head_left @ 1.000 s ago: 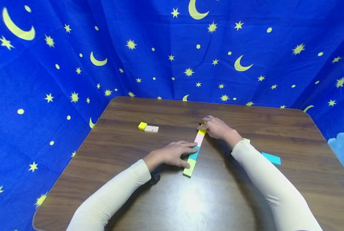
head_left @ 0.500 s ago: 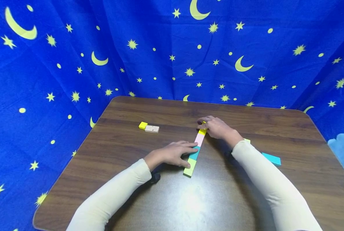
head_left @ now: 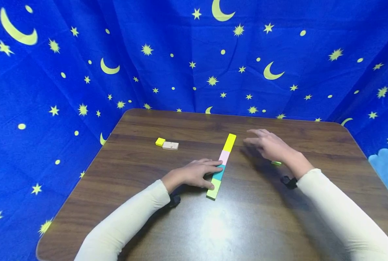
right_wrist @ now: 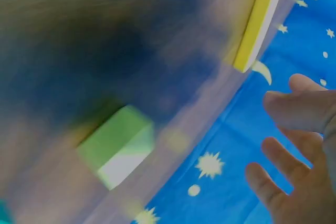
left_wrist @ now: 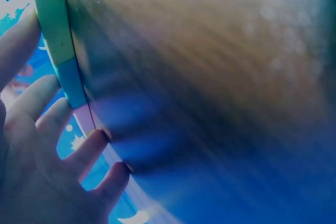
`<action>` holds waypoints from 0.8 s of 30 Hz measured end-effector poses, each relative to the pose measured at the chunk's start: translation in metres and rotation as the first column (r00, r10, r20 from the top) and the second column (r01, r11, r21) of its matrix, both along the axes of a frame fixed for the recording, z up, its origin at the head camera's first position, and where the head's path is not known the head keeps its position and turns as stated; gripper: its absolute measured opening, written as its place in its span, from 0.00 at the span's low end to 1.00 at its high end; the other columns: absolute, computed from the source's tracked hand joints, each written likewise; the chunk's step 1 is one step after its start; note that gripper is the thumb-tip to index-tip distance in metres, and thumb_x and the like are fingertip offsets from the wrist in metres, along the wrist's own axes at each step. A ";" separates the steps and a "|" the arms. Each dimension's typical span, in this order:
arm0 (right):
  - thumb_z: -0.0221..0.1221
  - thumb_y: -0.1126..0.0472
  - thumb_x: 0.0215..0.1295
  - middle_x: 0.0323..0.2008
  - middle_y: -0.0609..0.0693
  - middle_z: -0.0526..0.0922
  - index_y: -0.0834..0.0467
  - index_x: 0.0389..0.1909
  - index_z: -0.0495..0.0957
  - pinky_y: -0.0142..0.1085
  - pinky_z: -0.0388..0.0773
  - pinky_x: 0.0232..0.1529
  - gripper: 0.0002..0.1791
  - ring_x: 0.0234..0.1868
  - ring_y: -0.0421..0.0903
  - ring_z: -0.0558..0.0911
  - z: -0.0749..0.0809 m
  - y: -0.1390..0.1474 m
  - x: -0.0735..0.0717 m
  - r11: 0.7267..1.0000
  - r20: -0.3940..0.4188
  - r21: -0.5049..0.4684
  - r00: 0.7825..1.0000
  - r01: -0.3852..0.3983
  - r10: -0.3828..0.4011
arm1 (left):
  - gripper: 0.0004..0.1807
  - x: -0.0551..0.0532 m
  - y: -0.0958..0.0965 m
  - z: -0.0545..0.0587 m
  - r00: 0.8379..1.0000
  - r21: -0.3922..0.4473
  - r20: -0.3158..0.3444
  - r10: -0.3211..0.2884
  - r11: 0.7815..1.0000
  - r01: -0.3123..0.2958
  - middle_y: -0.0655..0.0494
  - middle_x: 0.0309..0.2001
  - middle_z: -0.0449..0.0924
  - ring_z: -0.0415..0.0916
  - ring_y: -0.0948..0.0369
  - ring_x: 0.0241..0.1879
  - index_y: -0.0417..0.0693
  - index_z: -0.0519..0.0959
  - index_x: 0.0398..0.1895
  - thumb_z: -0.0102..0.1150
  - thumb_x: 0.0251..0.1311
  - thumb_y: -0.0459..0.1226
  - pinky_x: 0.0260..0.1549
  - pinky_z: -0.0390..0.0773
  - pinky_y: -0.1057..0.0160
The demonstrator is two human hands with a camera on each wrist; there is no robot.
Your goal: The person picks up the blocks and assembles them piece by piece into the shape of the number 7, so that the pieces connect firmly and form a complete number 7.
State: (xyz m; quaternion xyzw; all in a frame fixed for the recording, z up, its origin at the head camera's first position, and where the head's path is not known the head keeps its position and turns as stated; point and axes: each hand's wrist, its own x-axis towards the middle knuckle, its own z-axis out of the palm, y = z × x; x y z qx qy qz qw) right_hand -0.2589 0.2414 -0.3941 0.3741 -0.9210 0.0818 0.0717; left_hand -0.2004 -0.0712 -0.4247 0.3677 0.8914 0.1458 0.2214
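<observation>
Four-colour row of flat blocks runs away from me in the head view: a light green block (head_left: 215, 189) nearest, then a teal block (head_left: 218, 175), a pink block (head_left: 224, 157) and a yellow block (head_left: 229, 143) at the far end. My left hand (head_left: 195, 174) lies along the row's left side, fingers spread and fairly straight. Its thumb rests at the light green block, as the left wrist view also shows, and its fingertips reach the teal one. To the right of the yellow block, my right hand (head_left: 273, 145) hovers with loosely bent fingers and nothing in them.
A small yellow block (head_left: 160, 141) and a pale wooden block (head_left: 170, 145) lie end to end at the left. A green block (right_wrist: 116, 142) lies under my right wrist; a teal corner (right_wrist: 4, 214) shows beside it. Blue star-patterned cloth (head_left: 194, 54) hangs behind the table.
My right hand has let go of the yellow block and moved right, uncovering the row's far end. My right sleeve now covers the teal block at the right. The left hand stays put.
</observation>
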 end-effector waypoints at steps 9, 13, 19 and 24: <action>0.57 0.78 0.58 0.66 0.65 0.72 0.58 0.60 0.79 0.63 0.69 0.61 0.28 0.65 0.68 0.70 -0.002 0.054 0.031 0.986 0.123 -0.022 0.979 0.166 -0.162 | 0.39 0.000 0.000 -0.002 1.000 -0.003 -0.008 -0.004 1.000 0.004 0.70 0.81 0.44 0.44 0.52 0.80 0.64 0.58 0.77 0.62 0.64 0.53 0.76 0.50 0.42; 0.55 0.78 0.58 0.64 0.67 0.73 0.60 0.59 0.79 0.65 0.68 0.60 0.27 0.63 0.70 0.70 -0.003 0.068 0.037 0.980 0.135 -0.032 0.973 0.195 -0.189 | 0.40 0.000 -0.001 -0.002 1.000 -0.005 -0.009 -0.006 1.000 0.006 0.70 0.81 0.44 0.44 0.52 0.80 0.64 0.58 0.77 0.61 0.64 0.53 0.76 0.50 0.42; 0.56 0.76 0.61 0.62 0.67 0.74 0.60 0.59 0.79 0.65 0.68 0.60 0.25 0.62 0.70 0.72 -0.006 0.074 0.038 0.978 0.153 -0.015 0.967 0.210 -0.205 | 0.39 0.001 -0.002 -0.002 1.000 -0.007 -0.011 0.000 1.000 0.000 0.70 0.81 0.44 0.44 0.53 0.80 0.65 0.58 0.77 0.61 0.64 0.53 0.76 0.50 0.43; 0.57 0.74 0.61 0.61 0.68 0.75 0.62 0.61 0.77 0.66 0.70 0.58 0.25 0.61 0.70 0.72 -0.008 0.072 0.039 0.972 0.217 -0.001 0.949 0.234 -0.228 | 0.39 0.000 -0.001 -0.003 1.000 -0.001 -0.011 -0.001 1.000 0.001 0.70 0.81 0.44 0.44 0.54 0.80 0.65 0.58 0.77 0.61 0.64 0.53 0.76 0.49 0.44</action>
